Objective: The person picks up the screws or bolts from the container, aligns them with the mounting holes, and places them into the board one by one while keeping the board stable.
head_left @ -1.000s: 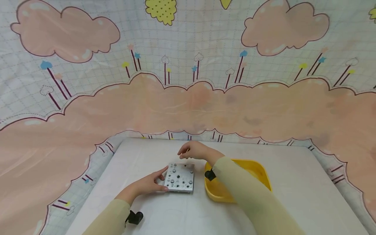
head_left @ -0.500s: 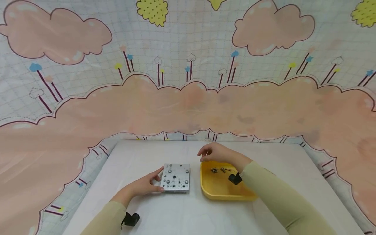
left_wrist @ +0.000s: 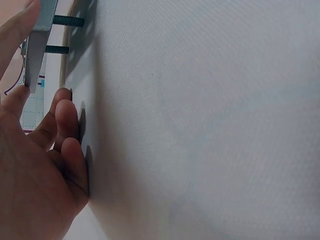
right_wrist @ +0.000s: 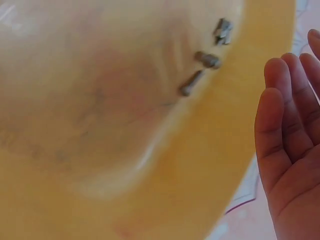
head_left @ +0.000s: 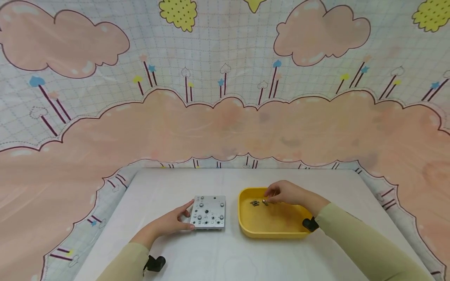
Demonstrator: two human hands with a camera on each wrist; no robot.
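A square silver metal plate (head_left: 215,211), dotted with screw heads and holes, lies on the table. My left hand (head_left: 172,221) grips its left side, thumb at the near corner and index finger at the far one. Two threaded screw ends (left_wrist: 69,21) stick out under the plate in the left wrist view; the other fingers rest curled by the white surface. My right hand (head_left: 291,192) hovers over the far side of the yellow tray (head_left: 258,225), fingers loosely bent and holding nothing. Several small screws (right_wrist: 223,31) lie in the tray, close to the fingertips.
A white tabletop (head_left: 225,257) extends around the plate and tray, with a gap between the two. Behind it hangs a curtain (head_left: 211,128) printed with clouds. A black wrist camera (head_left: 155,264) sits at the left sleeve.
My right hand has moved right from beyond the plate to over the tray, and lowered, uncovering the screws. The left hand has kept its hold on the plate. The head view has shifted slightly.
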